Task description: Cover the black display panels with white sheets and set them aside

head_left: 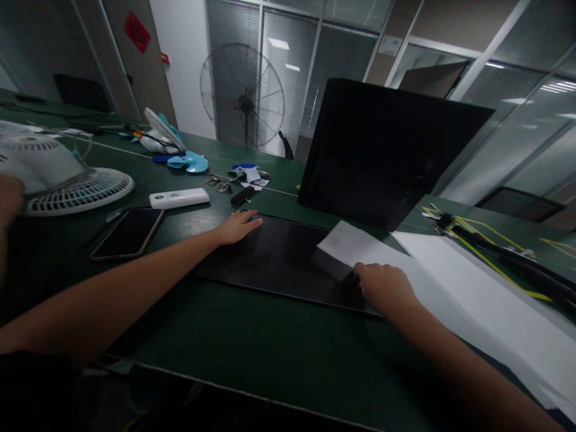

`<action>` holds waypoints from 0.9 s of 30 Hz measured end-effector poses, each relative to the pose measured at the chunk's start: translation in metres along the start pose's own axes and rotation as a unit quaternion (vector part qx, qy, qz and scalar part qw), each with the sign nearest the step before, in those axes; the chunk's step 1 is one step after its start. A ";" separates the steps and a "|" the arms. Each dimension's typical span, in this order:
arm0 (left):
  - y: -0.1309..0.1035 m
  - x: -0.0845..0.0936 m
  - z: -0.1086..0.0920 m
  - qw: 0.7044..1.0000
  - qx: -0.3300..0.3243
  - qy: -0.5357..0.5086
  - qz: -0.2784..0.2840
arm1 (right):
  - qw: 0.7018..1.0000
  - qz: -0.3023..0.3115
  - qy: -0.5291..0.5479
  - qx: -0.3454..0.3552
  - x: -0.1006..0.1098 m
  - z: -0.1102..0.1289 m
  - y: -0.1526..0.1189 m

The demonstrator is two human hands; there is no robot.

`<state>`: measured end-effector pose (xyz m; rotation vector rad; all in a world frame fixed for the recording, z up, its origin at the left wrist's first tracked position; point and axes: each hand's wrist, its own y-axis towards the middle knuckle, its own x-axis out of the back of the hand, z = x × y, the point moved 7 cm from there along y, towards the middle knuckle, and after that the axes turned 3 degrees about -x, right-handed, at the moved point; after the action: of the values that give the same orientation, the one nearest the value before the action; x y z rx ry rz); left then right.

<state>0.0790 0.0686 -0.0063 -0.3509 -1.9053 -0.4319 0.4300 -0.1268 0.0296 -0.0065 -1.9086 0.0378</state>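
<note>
A flat black panel [279,258] lies on the green table in front of me. My left hand [238,228] rests on its upper left corner, fingers stretched out. Over the panel's right end, my right hand [389,285] is closed, the fingertips pointing down at the surface. A small dark thing shows at these fingertips, too blurred to name. Right behind them, a white sheet [344,243] overlaps the panel; whether the fingers grip its edge is unclear. Long white sheets [477,282] extend to the right. Behind the panel a large black screen-like slab [387,150] stands tilted.
At left lie a phone [128,234], a white oblong device [180,198] and a white fan part [76,186], near another person's hand [9,198]. Glasses [219,183], a black-handled item [242,195] and blue fan blades [191,161] sit farther back. Yellow straps [499,264] lie right.
</note>
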 end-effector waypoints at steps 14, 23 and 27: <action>-0.007 -0.006 -0.020 0.991 -0.128 0.013 0.039 | 0.886 -0.068 0.252 0.384 0.025 0.107 -0.054; 0.006 -0.003 0.004 0.999 -0.036 -0.001 -0.030 | 0.931 -0.032 0.225 0.285 0.017 0.089 -0.041; 0.005 -0.005 0.001 0.999 -0.042 0.019 -0.018 | 0.933 -0.065 0.217 0.279 0.023 0.063 -0.024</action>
<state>0.0819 0.0739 -0.0105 -0.3628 -1.8620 -0.5407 0.3631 -0.1521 0.0312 0.4600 -1.3963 0.4528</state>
